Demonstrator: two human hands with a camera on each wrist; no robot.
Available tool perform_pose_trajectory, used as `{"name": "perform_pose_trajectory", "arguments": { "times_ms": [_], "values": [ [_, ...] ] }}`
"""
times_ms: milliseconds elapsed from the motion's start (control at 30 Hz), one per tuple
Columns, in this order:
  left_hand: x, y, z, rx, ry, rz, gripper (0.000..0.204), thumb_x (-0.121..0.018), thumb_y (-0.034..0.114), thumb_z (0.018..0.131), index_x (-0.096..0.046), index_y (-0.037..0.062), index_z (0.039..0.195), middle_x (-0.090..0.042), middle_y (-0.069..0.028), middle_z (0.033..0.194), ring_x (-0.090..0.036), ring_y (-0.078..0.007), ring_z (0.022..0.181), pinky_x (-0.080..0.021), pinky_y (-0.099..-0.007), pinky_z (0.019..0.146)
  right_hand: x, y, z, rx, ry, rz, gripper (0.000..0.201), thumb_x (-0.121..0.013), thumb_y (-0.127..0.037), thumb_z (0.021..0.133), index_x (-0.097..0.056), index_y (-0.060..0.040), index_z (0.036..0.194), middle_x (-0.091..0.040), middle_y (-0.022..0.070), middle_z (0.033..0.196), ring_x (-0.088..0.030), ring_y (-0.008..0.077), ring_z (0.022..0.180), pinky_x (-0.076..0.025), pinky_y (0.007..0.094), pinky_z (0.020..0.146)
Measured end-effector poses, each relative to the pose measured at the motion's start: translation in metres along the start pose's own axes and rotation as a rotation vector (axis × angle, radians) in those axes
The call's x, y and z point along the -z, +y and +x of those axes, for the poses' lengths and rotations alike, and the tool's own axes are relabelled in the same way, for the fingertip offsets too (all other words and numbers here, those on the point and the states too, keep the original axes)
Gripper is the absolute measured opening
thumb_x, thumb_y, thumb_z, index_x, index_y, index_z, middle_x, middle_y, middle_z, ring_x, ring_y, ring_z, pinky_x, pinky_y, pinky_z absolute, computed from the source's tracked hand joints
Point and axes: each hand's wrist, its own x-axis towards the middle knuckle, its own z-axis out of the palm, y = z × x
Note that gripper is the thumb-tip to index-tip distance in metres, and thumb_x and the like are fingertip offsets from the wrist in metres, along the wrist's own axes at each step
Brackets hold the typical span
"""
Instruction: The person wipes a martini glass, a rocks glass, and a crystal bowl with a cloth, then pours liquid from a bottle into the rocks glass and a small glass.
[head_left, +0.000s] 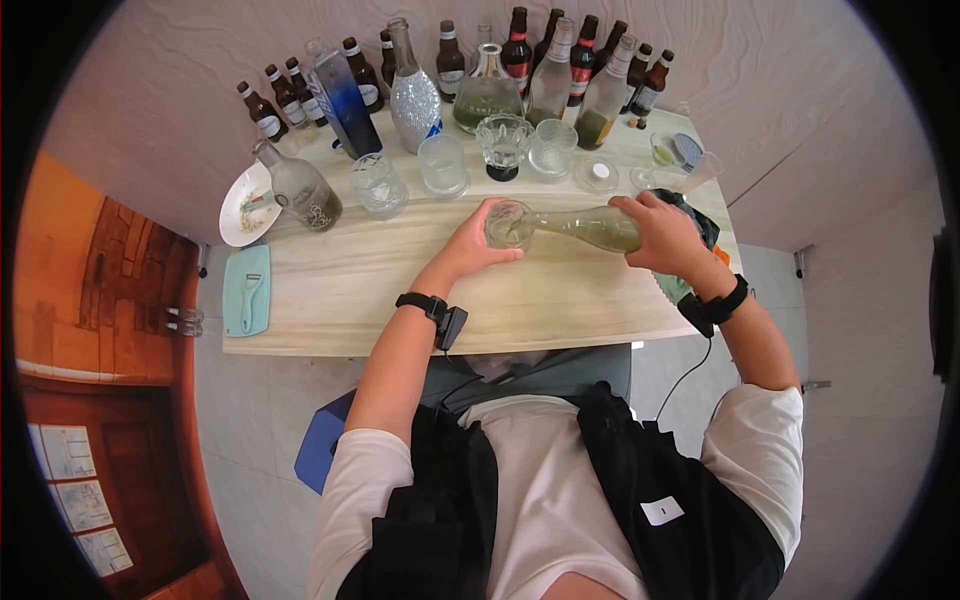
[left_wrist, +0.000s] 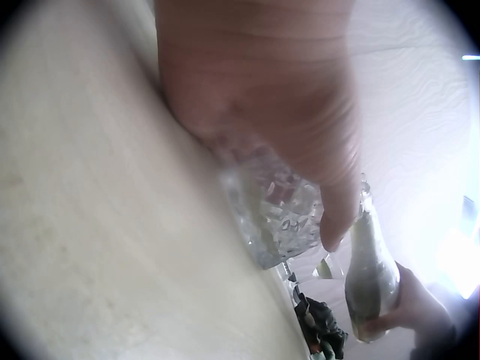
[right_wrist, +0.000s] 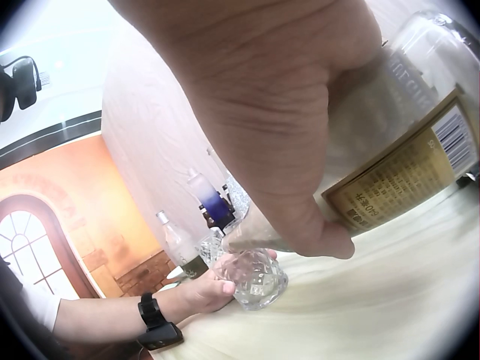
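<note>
My left hand (head_left: pixel 468 245) grips a clear cut-glass tumbler (head_left: pixel 508 226) near the middle of the table, thumb in front and fingers behind. The tumbler's faceted wall (left_wrist: pixel 289 225) fills the centre of the left wrist view. From the right, my right hand (head_left: pixel 668 235) holds a clear glass bottle (head_left: pixel 590 228) round its body. This bottle is tilted nearly flat, its neck pointing left with the mouth at the tumbler's rim. Greenish liquid shows inside it. A gold label with a barcode (right_wrist: pixel 397 169) is visible in the right wrist view.
Behind the hands stand tumblers (head_left: pixel 443 168), a footed glass (head_left: pixel 503 145) and a carafe (head_left: pixel 488 100). A glittery bottle (head_left: pixel 415 105), a blue bottle (head_left: pixel 345 105) and several brown bottles line the back. Left are a bowl (head_left: pixel 236 222) and a turquoise board (head_left: pixel 236 300) with a peeler (head_left: pixel 250 300).
</note>
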Motion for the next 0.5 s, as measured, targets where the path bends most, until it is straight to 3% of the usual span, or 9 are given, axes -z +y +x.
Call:
{"name": "perform_pose_trajectory", "arguments": {
  "times_ms": [367, 500],
  "values": [
    [0.000, 0.000, 0.000, -0.007, 0.010, 0.043, 0.079, -0.087, 0.012, 0.070, -0.044, 0.0090, 0.136, -0.055, -0.0069, 0.132, -0.050, -0.0185, 0.126, -0.038, -0.0322, 0.109, -0.012, -0.004, -0.002, -0.023, -0.011, 0.211, 0.077, -0.075, -0.020, 0.062, -0.052, -0.0183, 0.136, -0.058, 0.0130, 0.112, -0.062, 0.0361, 0.102, -0.052, 0.0438, 0.086],
    [0.000, 0.008, -0.003, 0.064, 0.011, 0.034, 0.081, -0.088, 0.014, 0.070, -0.044, 0.0088, 0.137, -0.055, -0.0082, 0.133, -0.050, -0.0194, 0.126, -0.039, -0.0329, 0.108, -0.022, -0.004, -0.003, 0.028, 0.042, 0.348, 0.078, -0.076, -0.020, 0.063, -0.051, -0.0137, 0.137, -0.058, 0.0152, 0.118, -0.060, 0.0355, 0.106, -0.050, 0.0412, 0.093]
  ]
}}
